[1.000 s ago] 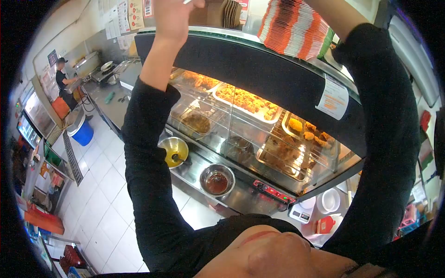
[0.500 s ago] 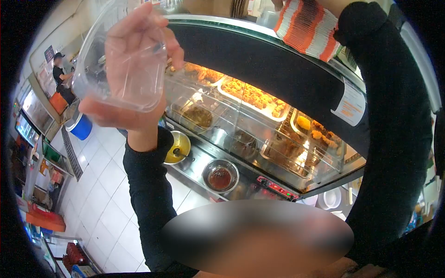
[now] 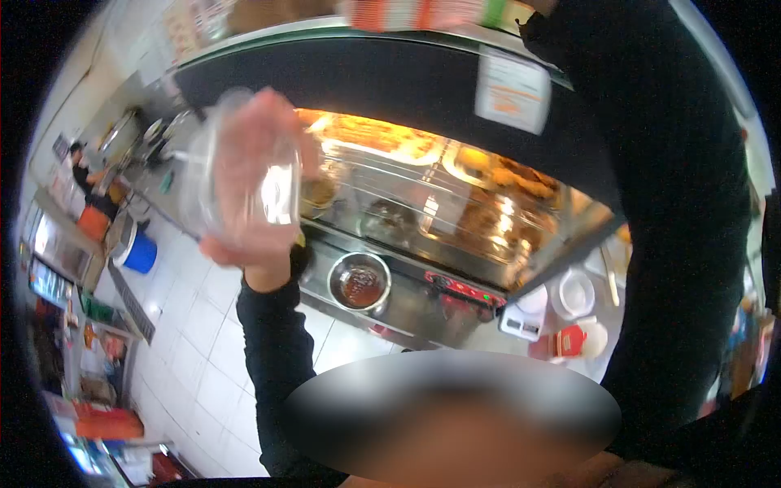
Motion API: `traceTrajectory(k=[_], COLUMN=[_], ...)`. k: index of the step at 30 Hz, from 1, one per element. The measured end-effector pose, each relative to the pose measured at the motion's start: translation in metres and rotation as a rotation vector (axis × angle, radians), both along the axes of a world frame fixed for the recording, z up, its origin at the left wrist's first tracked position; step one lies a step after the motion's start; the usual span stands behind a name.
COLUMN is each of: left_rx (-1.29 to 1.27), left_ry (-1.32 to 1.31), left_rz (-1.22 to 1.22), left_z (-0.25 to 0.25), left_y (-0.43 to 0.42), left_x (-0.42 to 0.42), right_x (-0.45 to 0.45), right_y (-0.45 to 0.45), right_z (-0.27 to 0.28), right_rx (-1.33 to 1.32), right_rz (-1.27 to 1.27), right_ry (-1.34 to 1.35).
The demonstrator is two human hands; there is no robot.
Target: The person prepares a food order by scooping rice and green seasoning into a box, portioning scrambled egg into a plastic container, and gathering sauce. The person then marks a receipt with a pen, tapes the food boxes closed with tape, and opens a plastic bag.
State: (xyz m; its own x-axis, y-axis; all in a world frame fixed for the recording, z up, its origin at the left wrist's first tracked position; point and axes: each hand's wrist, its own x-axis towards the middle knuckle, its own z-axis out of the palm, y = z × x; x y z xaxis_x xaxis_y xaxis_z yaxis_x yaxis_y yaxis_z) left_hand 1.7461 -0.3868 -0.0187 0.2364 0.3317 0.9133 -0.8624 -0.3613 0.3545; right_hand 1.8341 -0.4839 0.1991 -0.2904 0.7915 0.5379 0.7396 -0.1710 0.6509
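Observation:
A clear plastic container (image 3: 281, 195) is in my left hand (image 3: 256, 163), seen through its see-through wall, with the fingers wrapped round it; both are smeared by motion. The hand is raised in front of the left part of a glass food warmer (image 3: 342, 77). My right arm reaches up past the warmer's right side, and only a sliver of my right hand (image 3: 540, 6) shows at the top edge, its fingers out of frame. Near it lies a stack of red-and-white striped paper (image 3: 423, 13) on the warmer's top.
Trays of fried food (image 3: 374, 137) glow behind the glass. Below stand a steel bowl of dark red sauce (image 3: 359, 281), a white scale (image 3: 523, 313), a white tub (image 3: 574, 293) and a red carton (image 3: 567, 342). A co-worker (image 3: 88, 175) stands far left, near a blue bin (image 3: 140, 251).
The view has shifted. My left hand, high up a second ago, has come down with the clear container, which entered view half a second ago. My right hand has nearly left the frame.

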Motion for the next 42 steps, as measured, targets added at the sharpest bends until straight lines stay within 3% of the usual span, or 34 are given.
traceTrajectory(k=[4,8,9,11,13,16,17,20,25,28,30,33,35,37,39,42], left_rx=[-0.189,-0.411,-0.596,-0.462,-0.283,-0.283,-0.245,-0.123,-0.226,-0.383,-0.482,-0.616,-0.552,-0.49,-0.435,-0.345], left_ry=[0.22,0.548,0.635,0.701,0.896,0.841,0.829,0.83,1.14,1.241,1.275,1.353,1.332,1.32,1.306,1.301], left_rz=[-0.062,-0.558,-0.606,-0.882,-0.952,-1.116,-1.114,-0.979,-0.607,-0.513,-0.465,-0.456,-0.493,-0.542,-0.604,-0.548], left_z=[-0.074,-0.143,-0.152,-0.198,-0.197,-0.206,-0.209,-0.234,-0.312,-0.347,-0.356,-0.35,-0.35,-0.349,-0.351,-0.35], left_y=[-0.102,-0.232,-0.282,-0.356,-0.441,-0.541,-0.564,-0.604,-0.611,-0.631,-0.652,-0.69,-0.713,-0.733,-0.752,-0.782], left_x=[0.037,0.098,0.109,0.133,0.137,0.15,0.157,0.187,0.236,0.265,0.292,0.336,0.365,0.397,0.434,0.494], right_x=[0.012,0.064,0.083,0.11,0.103,0.103,0.106,0.146,0.285,0.385,0.421,0.439,0.491,0.549,0.596,0.647], right_y=[-0.133,-0.316,-0.362,-0.448,-0.533,-0.618,-0.636,-0.679,-0.765,-0.838,-0.872,-0.872,-0.882,-0.909,-0.932,-0.958], right_z=[-0.006,-0.033,-0.062,-0.132,-0.191,-0.27,-0.285,-0.347,-0.474,-0.634,-0.69,-0.625,-0.595,-0.556,-0.549,-0.572], right_rx=[0.012,-0.15,-0.148,-0.147,-0.086,-0.094,-0.131,-0.025,0.103,-0.145,-0.242,-0.271,0.058,0.375,0.335,0.141], right_rz=[-0.044,-0.266,-0.262,-0.222,-0.322,-0.401,-0.448,-0.316,-0.702,-0.83,-0.845,-1.113,-1.283,-1.289,-1.469,-1.403], right_ry=[0.054,0.413,0.452,0.538,0.875,1.283,1.474,1.697,1.632,1.543,1.576,1.529,1.265,1.05,1.035,1.38])
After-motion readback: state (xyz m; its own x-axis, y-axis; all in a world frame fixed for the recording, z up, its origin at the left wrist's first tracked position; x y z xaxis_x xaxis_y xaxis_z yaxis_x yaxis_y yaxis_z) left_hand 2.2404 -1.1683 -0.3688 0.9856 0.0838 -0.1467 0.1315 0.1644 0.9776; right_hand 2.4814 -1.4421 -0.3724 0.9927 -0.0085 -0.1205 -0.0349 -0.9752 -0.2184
